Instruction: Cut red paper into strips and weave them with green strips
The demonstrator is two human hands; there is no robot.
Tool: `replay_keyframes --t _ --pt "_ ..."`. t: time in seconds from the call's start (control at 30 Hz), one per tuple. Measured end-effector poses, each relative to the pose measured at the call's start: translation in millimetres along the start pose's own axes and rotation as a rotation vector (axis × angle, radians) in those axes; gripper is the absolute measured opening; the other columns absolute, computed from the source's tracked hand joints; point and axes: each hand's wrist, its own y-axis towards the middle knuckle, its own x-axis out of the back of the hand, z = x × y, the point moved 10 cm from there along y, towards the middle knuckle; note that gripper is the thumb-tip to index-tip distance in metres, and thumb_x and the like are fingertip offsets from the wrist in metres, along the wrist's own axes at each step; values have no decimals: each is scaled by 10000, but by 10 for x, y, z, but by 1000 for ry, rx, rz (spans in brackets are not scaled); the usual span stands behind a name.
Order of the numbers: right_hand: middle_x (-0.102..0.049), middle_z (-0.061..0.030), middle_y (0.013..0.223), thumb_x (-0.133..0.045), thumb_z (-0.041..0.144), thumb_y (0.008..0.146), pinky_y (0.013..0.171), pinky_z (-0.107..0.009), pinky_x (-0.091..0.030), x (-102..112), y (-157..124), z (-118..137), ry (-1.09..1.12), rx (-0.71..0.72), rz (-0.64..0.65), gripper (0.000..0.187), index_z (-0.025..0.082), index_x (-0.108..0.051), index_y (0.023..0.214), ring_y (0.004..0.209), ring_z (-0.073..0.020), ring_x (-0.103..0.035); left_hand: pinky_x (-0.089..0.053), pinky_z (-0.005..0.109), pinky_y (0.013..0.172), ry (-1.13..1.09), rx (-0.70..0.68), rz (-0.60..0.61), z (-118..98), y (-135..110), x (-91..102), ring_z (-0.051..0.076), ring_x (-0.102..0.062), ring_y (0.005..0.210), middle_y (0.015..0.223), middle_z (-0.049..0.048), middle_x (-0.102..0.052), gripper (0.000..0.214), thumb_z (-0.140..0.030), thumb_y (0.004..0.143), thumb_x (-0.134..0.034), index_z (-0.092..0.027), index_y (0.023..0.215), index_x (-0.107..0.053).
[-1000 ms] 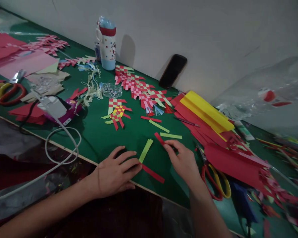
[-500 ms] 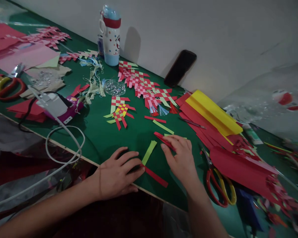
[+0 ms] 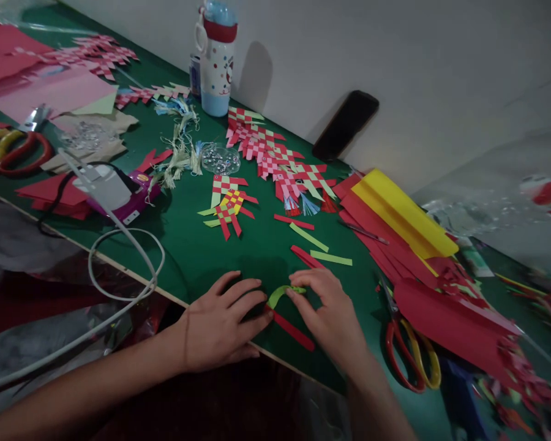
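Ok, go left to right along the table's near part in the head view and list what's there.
left scissors → purple device → green strip → right scissors

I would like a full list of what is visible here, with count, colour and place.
table: one, green, under everything
bottle: one, white and blue, by the wall
phone: one, black, leaning on wall
woven pieces: many, red-white, centre back
yellow sheet: one, yellow, right side
scissors: two, red-yellow handles, left and right
loose strips: four, red and green, centre
green strip: one, green, bent upward, front
red strip: one, red, front edge
left hand: one, flat on table
right hand: one, pinching green strip
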Motion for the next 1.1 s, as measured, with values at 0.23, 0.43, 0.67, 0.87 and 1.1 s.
replay_keyframes --t 0.23,0.43,0.67,0.87,1.1 --pt "-688 -9 873 -597 121 868 771 -296 -513 64 -286 307 212 193 122 132 249 -574 890 846 -153 -634 -198 516 1163 20 -28 7 -16 8 -17 285 -423 1315 1387 59 -546 481 -567 920 -508 -238 1263 -588" --pt "-701 -17 902 -657 197 855 806 -324 -525 25 -424 311 243 215 241 125 252 -589 944 874 -173 -639 -113 503 1201 15 -69 -43 -45 22 8 241 -456 1294 1297 23 -621 387 -504 963 -475 -231 1186 -635" --pt "-670 -91 1060 -499 378 945 808 -363 -517 395 -202 -509 -62 -191 -96 243 244 -626 1103 969 -227 -634 -138 508 1198 39 -89 -45 -61 38 40 245 -476 1261 1308 13 -614 379 -496 957 -494 -221 1165 -652" --pt "-670 -114 1040 -474 409 927 894 -463 -459 204 8 -828 -238 -215 -75 295 199 -650 1036 1000 -275 -592 -157 522 1190 55 -102 -50 -64 34 40 248 -476 1256 1304 24 -609 403 -521 939 -513 -220 1173 -647" --pt "-697 -44 909 -545 429 886 773 -330 -499 219 -93 -695 -59 -295 -54 225 239 -664 896 844 -212 -647 -108 507 1202 29 -87 -46 -53 46 59 232 -483 1246 1294 25 -623 380 -488 958 -498 -213 1177 -642"
